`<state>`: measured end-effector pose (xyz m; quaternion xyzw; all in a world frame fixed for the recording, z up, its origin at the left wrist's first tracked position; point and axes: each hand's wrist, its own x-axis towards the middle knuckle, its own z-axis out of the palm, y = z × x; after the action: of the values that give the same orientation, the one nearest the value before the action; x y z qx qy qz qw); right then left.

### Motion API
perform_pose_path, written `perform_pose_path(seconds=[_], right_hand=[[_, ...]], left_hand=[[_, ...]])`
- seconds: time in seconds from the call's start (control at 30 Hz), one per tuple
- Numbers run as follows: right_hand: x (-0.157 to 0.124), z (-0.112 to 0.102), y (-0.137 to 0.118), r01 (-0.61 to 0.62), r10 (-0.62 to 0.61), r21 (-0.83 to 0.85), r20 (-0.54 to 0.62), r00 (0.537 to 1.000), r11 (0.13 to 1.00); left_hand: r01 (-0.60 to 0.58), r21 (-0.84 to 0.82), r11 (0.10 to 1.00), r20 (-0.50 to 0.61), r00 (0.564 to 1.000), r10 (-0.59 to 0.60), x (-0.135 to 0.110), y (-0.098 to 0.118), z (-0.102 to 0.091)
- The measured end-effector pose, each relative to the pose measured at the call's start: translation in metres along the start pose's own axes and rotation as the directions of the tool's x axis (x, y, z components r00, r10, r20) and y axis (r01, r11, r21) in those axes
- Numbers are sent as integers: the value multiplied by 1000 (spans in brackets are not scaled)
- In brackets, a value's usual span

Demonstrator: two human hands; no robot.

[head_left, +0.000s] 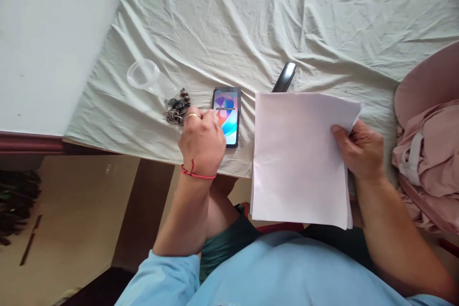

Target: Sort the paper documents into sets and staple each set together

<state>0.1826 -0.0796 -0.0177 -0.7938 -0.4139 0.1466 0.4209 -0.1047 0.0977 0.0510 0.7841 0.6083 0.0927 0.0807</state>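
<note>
My right hand (360, 150) grips the right edge of a stack of white paper (299, 158), thumb on top, holding it over the near edge of the bed. My left hand (201, 139), with a gold ring and a red thread at the wrist, is curled with its fingers resting on the left side of a lit smartphone (227, 115) that lies flat on the sheet. A bunch of dark keys (177, 107) lies just left of that hand.
A clear plastic cup (146, 77) lies on its side on the wrinkled pale sheet (251, 19). A dark handset (285, 77) pokes out behind the paper. Pink clothing (426, 153) is piled at the right. Bare floor (71, 220) lies lower left.
</note>
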Motion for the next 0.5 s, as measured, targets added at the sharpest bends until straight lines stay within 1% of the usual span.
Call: perform_pose_path(seconds=[0.1,0.17,0.23,0.37,0.5], right_hand=[[0,-1,-2,3,-3,5,-8,1000,1000],[0,0,-3,5,-5,17,-8,1000,1000],[0,0,-4,4,-4,34,-8,1000,999],[-1,0,-5,2,-2,44,-10,1000,999],[-1,-1,-4,10,-9,59,-13,1000,998]], left_hand=[[-62,129,990,169,985,40,-11,11,-6],[-90,202,975,246,968,39,-12,10,-10],[-104,249,963,287,958,30,-8,4,-13],[-94,285,954,323,946,-4,-1,-6,-19],[-120,293,949,352,936,10,-2,-3,-19]])
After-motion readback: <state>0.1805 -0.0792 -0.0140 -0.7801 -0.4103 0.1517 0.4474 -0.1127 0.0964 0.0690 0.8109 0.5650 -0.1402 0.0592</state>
